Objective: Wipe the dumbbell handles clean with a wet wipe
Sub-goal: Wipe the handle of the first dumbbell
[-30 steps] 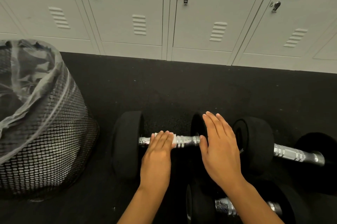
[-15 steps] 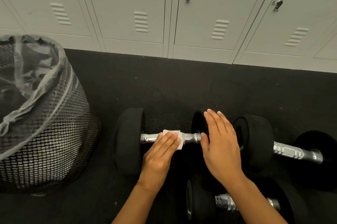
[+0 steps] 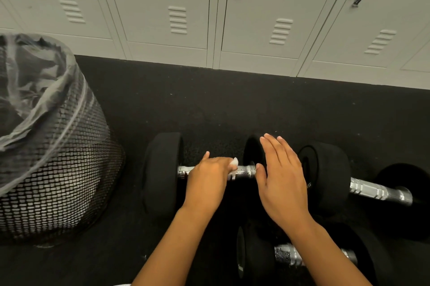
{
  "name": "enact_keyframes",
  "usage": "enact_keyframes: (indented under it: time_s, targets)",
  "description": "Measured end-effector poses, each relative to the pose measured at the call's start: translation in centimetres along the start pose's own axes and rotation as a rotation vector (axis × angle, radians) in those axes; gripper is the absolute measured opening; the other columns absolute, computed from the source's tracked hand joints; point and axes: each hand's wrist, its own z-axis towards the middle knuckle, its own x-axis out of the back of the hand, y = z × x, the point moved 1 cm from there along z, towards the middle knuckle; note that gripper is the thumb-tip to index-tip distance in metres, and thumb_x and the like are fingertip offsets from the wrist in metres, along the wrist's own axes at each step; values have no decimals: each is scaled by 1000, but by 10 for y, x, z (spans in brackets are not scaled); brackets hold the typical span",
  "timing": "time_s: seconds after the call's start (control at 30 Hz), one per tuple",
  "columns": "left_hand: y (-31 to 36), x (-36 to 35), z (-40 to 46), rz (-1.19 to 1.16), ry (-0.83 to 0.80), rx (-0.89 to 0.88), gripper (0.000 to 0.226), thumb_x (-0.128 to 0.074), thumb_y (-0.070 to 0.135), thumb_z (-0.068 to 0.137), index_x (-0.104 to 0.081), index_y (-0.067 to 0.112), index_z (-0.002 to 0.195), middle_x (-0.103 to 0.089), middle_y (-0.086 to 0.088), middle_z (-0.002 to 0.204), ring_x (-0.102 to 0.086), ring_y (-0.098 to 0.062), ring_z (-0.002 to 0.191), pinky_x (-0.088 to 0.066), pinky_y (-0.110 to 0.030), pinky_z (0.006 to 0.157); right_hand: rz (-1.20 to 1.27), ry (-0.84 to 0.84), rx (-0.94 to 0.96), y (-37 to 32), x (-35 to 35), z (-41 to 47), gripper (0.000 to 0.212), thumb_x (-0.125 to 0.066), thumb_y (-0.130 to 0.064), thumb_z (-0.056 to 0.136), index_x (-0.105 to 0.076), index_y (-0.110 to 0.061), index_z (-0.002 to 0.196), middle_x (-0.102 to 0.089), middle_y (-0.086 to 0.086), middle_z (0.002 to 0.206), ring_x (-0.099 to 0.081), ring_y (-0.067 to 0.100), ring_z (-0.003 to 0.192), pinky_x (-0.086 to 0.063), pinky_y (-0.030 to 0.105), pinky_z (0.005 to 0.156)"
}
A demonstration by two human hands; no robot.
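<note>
A wet wipe point(image 3: 235, 164) is gripped by the left hand point(image 3: 208, 182) on the first dumbbell handle point(image 3: 244, 172), steadied by the flat, open right hand point(image 3: 282, 183); two floor dumbbells appear unwiped.

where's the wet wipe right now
In the head view the wet wipe is bunched under the left hand on the nearest dumbbell's chrome handle, just left of the open right hand.

The left hand point(image 3: 207, 182) hides its fingers and most of the wet wipe point(image 3: 234, 164); the bin point(image 3: 58, 169) is cut off left.
</note>
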Motion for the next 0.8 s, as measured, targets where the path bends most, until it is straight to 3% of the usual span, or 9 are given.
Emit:
enact_keyframes:
  time_s: [0.1, 0.17, 0.23, 0.4, 0.53, 0.63, 0.7, 0.8]
  targets:
    - [-6, -1, -21, -90, 43, -107, 27, -51, 14, 86, -67, 13, 107, -69, -1, 107, -61, -12, 104, -32, -34, 108, -1, -2, -1, 0, 1, -2, 51, -34, -27, 89, -41, -9, 136, -42, 4, 142, -27, 18, 136, -26, 39, 110]
    - [-8, 1, -36, -155, 89, -203, 34, -48, 7, 85, -64, 9, 114, -64, -2, 118, -54, -12, 115, -32, -33, 107, 8, 8, 0, 0, 1, -3, 51, -35, -27, 89, -42, -9, 136, -43, 4, 141, -28, 19, 135, -27, 40, 109]
    - [-7, 4, -25, -131, 78, -215, 32, -48, 8, 85, -66, 10, 111, -67, -2, 113, -57, -11, 110, -33, -33, 106, 9, 10, 3, 0, 0, -3, 50, -35, -26, 89, -42, -9, 136, -43, 4, 141, -28, 19, 135, -28, 41, 109]
    - [0, 11, -1, -28, -52, -30, 21, -53, 13, 90, -67, 19, 104, -70, 2, 102, -63, -15, 98, -30, -29, 109, 11, -2, -4, 0, 0, 1, 50, -36, -26, 89, -42, -9, 136, -44, 5, 141, -29, 20, 135, -28, 42, 109]
    - [-7, 0, -31, -50, 83, -201, 35, -69, 2, 78, -66, 9, 112, -66, -3, 115, -60, -15, 109, -39, -35, 101, 22, 10, -2, 0, 2, -4, 50, -34, -27, 89, -43, -9, 135, -44, 4, 141, -28, 19, 135, -27, 40, 109]
    - [-9, 2, -26, -89, 143, -244, 26, -61, 10, 83, -68, 9, 109, -68, -2, 110, -60, -12, 106, -40, -38, 101, 28, 11, 1, -1, 2, -3, 49, -37, -25, 89, -43, -9, 135, -44, 4, 140, -29, 19, 135, -28, 40, 109]
    - [1, 11, -12, -67, 57, -132, 26, -53, 18, 87, -68, 13, 107, -71, -1, 101, -62, -13, 100, -37, -37, 105, 29, 9, -5, -1, 2, 0, 48, -43, -22, 88, -44, -8, 134, -46, 5, 139, -31, 21, 133, -30, 41, 108]
    - [7, 19, 11, -97, -147, 173, 25, -50, 22, 93, -64, 24, 114, -68, -9, 103, -49, -26, 119, -34, -31, 101, 29, -3, -17, -2, 2, 3, 47, -55, -14, 88, -45, -7, 133, -47, 7, 138, -34, 24, 132, -30, 42, 107]
